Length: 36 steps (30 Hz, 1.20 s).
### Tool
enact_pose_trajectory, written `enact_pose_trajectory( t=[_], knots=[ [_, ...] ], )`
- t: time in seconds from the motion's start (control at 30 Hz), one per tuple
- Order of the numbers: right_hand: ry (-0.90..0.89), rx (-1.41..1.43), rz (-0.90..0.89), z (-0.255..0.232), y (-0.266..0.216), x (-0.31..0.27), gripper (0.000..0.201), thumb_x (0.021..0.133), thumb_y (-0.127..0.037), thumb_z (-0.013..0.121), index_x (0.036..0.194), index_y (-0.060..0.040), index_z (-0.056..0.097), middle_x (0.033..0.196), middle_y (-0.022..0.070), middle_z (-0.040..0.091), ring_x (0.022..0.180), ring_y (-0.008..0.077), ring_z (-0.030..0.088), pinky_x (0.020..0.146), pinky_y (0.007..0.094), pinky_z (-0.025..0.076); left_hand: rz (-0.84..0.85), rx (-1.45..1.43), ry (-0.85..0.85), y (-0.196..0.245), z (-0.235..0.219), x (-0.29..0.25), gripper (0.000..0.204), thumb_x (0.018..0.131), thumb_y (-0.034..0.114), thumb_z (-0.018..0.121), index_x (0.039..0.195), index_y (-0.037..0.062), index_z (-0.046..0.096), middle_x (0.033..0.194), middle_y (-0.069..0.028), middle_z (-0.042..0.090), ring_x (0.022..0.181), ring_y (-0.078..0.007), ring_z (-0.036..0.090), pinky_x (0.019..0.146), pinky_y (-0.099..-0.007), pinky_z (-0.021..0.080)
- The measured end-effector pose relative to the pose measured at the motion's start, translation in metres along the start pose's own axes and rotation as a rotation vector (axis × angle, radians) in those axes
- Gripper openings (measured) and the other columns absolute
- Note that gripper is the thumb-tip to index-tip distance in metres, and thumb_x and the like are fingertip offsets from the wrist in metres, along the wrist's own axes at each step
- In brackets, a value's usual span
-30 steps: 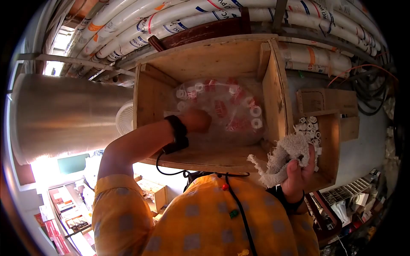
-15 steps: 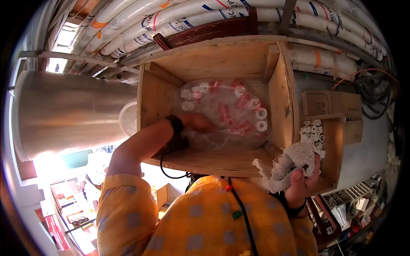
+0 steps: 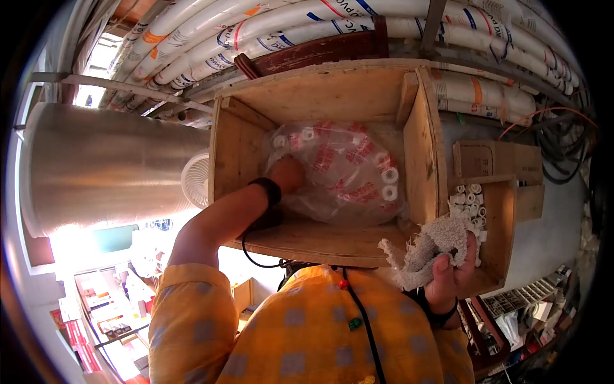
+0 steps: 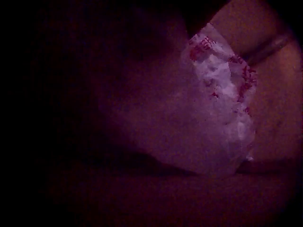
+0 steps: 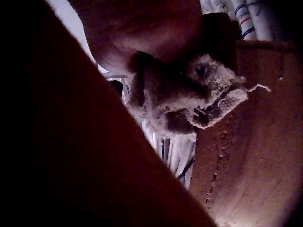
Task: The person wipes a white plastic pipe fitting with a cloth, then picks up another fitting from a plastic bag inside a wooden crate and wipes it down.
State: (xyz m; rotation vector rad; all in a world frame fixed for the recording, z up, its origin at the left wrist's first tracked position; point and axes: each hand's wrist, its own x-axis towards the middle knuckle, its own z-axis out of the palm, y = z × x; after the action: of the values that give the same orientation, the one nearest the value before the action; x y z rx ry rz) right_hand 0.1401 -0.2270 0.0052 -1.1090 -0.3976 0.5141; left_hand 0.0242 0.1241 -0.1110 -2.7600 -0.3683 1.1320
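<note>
In the head view, my left hand (image 3: 286, 174) reaches into a wooden box (image 3: 320, 246) and lies against a clear plastic bag (image 3: 307, 201) with red print. Its fingers are hidden, so I cannot tell whether they grip the bag. White ring-shaped fittings (image 3: 389, 192) show through the film. The bag (image 4: 222, 90) also appears beside the left hand in the dark left wrist view. My right hand (image 3: 446, 281) holds a frayed, pale grey terry rag (image 3: 425, 256) beside the box's near right corner. Loose threads hang from the rag (image 5: 213, 99) in the right wrist view.
At the right, a smaller wooden box (image 3: 502, 233) holds small white fittings (image 3: 470, 201), with a cardboard box (image 3: 492, 160) behind it. White printed pipes (image 3: 288, 38) are stacked along the back. A large film-wrapped roll (image 3: 115, 169) stands left.
My left hand has shifted up and left over the bag, toward its left end. The bag's film has moved and creased differently. My right hand still holds the rag in about the same place.
</note>
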Motion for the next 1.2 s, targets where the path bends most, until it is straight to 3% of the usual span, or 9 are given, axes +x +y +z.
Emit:
enact_pose_trajectory(
  t=[0.03,0.13,0.2,0.33,0.63,0.83,0.93,1.03,1.2],
  knots=[
    [-0.011,0.003,0.011,-0.003,0.001,-0.002,0.075,0.080,-0.028,0.071,0.132,0.0100,0.033,0.121,0.0125,0.051,0.105,0.0186,0.051,0.092,0.0303,0.040,-0.053,-0.025,0.010,0.001,-0.005,-0.005,0.021,0.078,0.016,0.058,0.090,0.0037,0.070,0.098,-0.0153,0.066,0.091,-0.0312,0.063,0.081,-0.0409,0.050],
    [0.049,-0.017,0.058,0.008,-0.006,0.002,0.066,0.080,-0.030,0.071,0.124,0.0071,0.039,0.112,0.0080,0.053,0.097,0.0145,0.050,0.086,0.0274,0.041,0.045,0.109,-0.142,-0.003,-0.022,-0.009,0.022,0.080,0.016,0.056,0.093,0.0044,0.069,0.100,-0.0150,0.066,0.096,-0.0298,0.062,0.082,-0.0395,0.050],
    [0.060,-0.023,0.028,0.018,-0.015,0.009,0.048,0.082,-0.029,0.068,0.112,0.0019,0.046,0.100,0.0013,0.053,0.085,0.0084,0.047,0.079,0.0233,0.040,-0.006,0.067,-0.084,-0.009,-0.008,-0.004,0.022,0.081,0.017,0.055,0.094,0.0046,0.069,0.101,-0.0150,0.065,0.098,-0.0295,0.061,0.083,-0.0394,0.049],
    [0.028,-0.030,0.020,0.017,-0.015,0.011,0.046,0.084,-0.029,0.067,0.110,0.0019,0.046,0.099,0.0012,0.053,0.084,0.0082,0.046,0.077,0.0231,0.040,-0.150,-0.068,0.070,-0.014,0.038,0.012,0.022,0.083,0.017,0.054,0.094,0.0048,0.068,0.101,-0.0137,0.065,0.097,-0.0294,0.061,0.084,-0.0388,0.049],
    [-0.003,-0.041,0.064,0.014,-0.011,0.011,0.042,0.088,-0.028,0.062,0.111,0.0034,0.046,0.098,0.0026,0.053,0.084,0.0085,0.046,0.076,0.0234,0.040,-0.014,-0.179,0.145,-0.025,0.010,0.016,0.021,0.073,0.020,0.060,0.081,0.0031,0.069,0.086,-0.0193,0.064,0.085,-0.0326,0.062,0.076,-0.0386,0.049],
    [-0.126,0.062,0.089,0.010,-0.010,0.016,0.046,0.092,-0.032,0.056,0.118,0.0044,0.044,0.107,0.0071,0.054,0.093,0.0127,0.051,0.082,0.0271,0.042,0.306,-0.195,-0.010,-0.022,-0.068,-0.004,0.031,0.068,0.026,0.070,0.071,-0.0045,0.065,0.072,-0.0197,0.062,0.067,-0.0343,0.062,0.066,-0.0384,0.051],
    [-0.165,0.189,0.086,0.009,-0.009,0.018,0.045,0.094,-0.031,0.052,0.122,0.0032,0.043,0.114,0.0095,0.053,0.101,0.0161,0.053,0.088,0.0312,0.043,0.033,-0.740,-0.170,-0.012,-0.112,-0.046,0.031,0.072,0.022,0.071,0.082,-0.0054,0.062,0.082,-0.0174,0.064,0.080,-0.0257,0.064,0.068,-0.0323,0.051],
    [-0.190,0.252,0.089,0.007,-0.005,0.021,0.043,0.095,-0.029,0.049,0.124,0.0017,0.043,0.118,0.0105,0.053,0.107,0.0190,0.053,0.091,0.0349,0.043,0.056,-1.332,-0.145,-0.013,-0.132,-0.095,0.027,0.079,0.015,0.067,0.096,-0.0046,0.060,0.088,-0.0115,0.064,0.082,-0.0198,0.065,0.066,-0.0262,0.052],
    [-0.174,0.254,0.063,0.015,-0.006,0.027,0.040,0.097,-0.028,0.044,0.126,-0.0001,0.043,0.121,0.0104,0.053,0.110,0.0221,0.053,0.093,0.0369,0.043,0.350,-1.828,0.111,0.010,-0.160,-0.173,0.035,0.084,0.013,0.064,0.114,-0.0018,0.052,0.101,-0.0106,0.063,0.084,-0.0180,0.065,0.064,-0.0234,0.052]
  ],
)
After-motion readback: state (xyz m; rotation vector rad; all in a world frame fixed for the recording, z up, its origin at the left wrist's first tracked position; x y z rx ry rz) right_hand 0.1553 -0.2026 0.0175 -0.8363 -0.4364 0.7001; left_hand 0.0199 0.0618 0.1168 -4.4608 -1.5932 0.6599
